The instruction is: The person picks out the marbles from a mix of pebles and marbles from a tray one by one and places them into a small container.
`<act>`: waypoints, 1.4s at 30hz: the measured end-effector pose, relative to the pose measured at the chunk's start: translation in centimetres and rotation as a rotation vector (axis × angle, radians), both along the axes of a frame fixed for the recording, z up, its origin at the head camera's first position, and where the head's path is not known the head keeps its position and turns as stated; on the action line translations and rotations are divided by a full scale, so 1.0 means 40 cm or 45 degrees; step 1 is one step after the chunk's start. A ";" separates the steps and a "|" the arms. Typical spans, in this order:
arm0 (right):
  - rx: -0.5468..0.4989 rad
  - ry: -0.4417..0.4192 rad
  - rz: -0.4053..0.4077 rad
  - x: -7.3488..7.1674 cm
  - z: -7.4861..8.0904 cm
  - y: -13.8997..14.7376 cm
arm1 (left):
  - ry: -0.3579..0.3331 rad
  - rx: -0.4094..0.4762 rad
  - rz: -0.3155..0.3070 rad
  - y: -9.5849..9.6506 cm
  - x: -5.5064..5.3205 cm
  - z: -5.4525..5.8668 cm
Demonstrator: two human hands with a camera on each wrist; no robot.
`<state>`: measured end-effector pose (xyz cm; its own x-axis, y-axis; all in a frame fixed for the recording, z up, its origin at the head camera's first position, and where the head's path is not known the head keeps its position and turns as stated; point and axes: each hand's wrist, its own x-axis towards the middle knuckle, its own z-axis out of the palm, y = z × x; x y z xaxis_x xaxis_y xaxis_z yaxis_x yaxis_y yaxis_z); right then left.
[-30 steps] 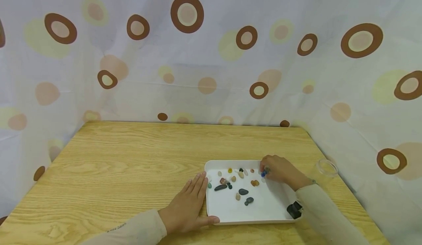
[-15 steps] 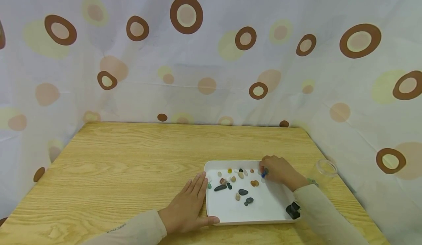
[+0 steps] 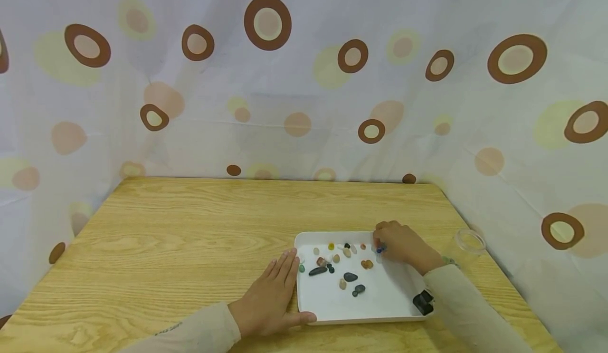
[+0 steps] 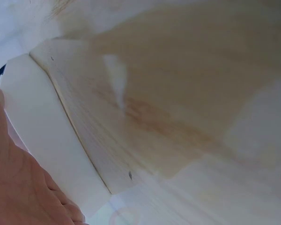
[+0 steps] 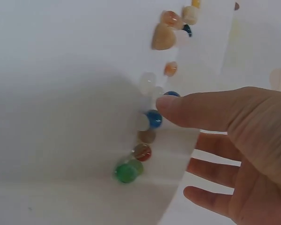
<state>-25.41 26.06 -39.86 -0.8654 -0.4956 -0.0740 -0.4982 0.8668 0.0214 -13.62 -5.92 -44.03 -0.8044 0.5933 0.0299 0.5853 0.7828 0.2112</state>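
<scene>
A white tray (image 3: 361, 308) holds pebbles and glass marbles. My left hand (image 3: 268, 300) lies along the tray's left side with straight fingers, its thumb at the near corner. At the far right of the tray, my right hand (image 3: 401, 245) reaches over the rim. In the right wrist view its thumb (image 5: 196, 108) points in among the marbles, the tip beside a blue marble (image 5: 153, 118); three other fingers show past the tray wall. The index finger is hidden, so I cannot tell whether it pinches a marble. A green marble (image 5: 126, 172) lies lower in that row.
Dark grey pebbles (image 3: 350, 277) and an orange-brown stone (image 3: 367, 264) lie in the tray. A clear round container (image 3: 470, 241) stands right of it on the wooden table (image 3: 190, 237). Beside the right sleeve is a small black device (image 3: 423, 303). A patterned curtain (image 3: 304, 94) hangs behind.
The right hand shifts very slightly at the tray's far right, and the blue marbles beside it show a little differently. The left hand and tray stay in place.
</scene>
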 end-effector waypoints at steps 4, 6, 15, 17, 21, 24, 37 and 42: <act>-0.056 0.068 0.006 0.007 0.027 0.005 | -0.018 -0.005 0.002 0.001 0.000 0.004; -0.077 0.101 0.005 0.012 0.046 0.010 | -0.022 -0.009 0.002 0.001 0.000 0.006; -0.175 0.263 0.018 0.042 0.112 0.085 | -0.018 -0.019 0.003 0.000 -0.001 0.000; -0.192 0.279 0.001 0.049 0.127 0.112 | -0.019 -0.018 0.003 0.001 -0.001 -0.005; -0.225 0.294 -0.057 0.070 0.151 0.170 | -0.013 -0.015 0.002 0.002 -0.001 -0.015; -0.267 0.304 -0.104 0.088 0.163 0.217 | -0.006 -0.014 0.000 0.002 -0.004 -0.018; -0.332 0.343 -0.279 0.141 0.146 0.369 | 0.010 -0.037 -0.004 -0.002 -0.006 -0.007; -0.341 0.309 -0.321 0.145 0.136 0.376 | -0.013 -0.026 0.000 -0.001 -0.003 -0.006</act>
<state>-19.60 41.11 -34.41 -0.9382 -0.2409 0.2483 -0.2788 0.9515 -0.1302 -13.74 -5.96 -44.26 -0.8046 0.5937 0.0091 0.5831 0.7871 0.2011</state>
